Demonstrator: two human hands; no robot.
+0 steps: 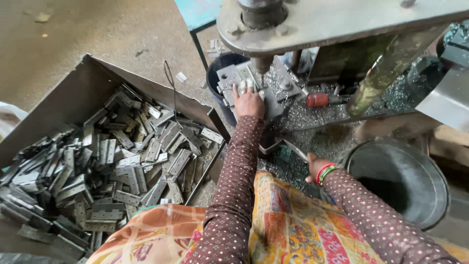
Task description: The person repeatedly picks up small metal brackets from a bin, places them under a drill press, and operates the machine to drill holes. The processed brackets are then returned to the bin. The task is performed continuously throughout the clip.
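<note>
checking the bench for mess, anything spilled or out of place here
Yes: metal shavings lie strewn over the press bed beside the left hand, and more are scattered below near the right hand.

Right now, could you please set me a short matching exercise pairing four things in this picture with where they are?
Things:
1. Left hand
2. Right hand
3. Hinge plates
4. Bucket

Places:
A. Piled in the metal tray on the left
B. On the fixture under the press head
C. Low, by the table's front edge
D. On the floor at the right

Pairs: 1-B, 2-C, 3-A, 4-D
</note>
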